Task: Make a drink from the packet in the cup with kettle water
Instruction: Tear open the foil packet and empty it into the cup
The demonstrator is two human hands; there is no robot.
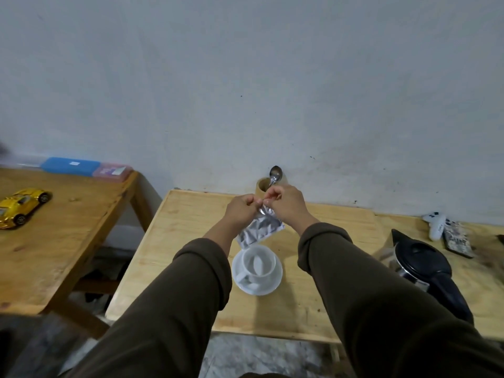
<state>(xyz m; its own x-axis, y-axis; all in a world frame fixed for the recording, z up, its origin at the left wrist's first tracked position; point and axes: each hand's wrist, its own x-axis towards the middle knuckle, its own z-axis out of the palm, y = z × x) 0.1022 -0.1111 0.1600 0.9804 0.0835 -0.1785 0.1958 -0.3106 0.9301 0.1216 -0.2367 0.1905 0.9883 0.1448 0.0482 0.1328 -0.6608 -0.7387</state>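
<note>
Both hands are raised close together above the table, the left hand (241, 210) and the right hand (283, 204) each pinching the top edge of the silver packet (260, 227), knuckles nearly touching, so the step in hand looks like tearing it open. The packet hangs down from the fingers toward the person, its lower corner just above the white cup (257, 261), which sits on its saucer (275, 282) directly below and slightly nearer than the hands. To tear well, the pinches should stay right beside each other on the seam, one hand pulling toward the body and the other away, so the rip runs across the top and not down the side. Holding the packet upright keeps the powder settled at the bottom; a sharp jerk could scatter it over the table (191, 241). Whether the seam has started to part cannot be told. The kettle (425, 266) waits well off to the right of the right hand, and a spoon (275, 174) stands in a holder just beyond the hands.
</note>
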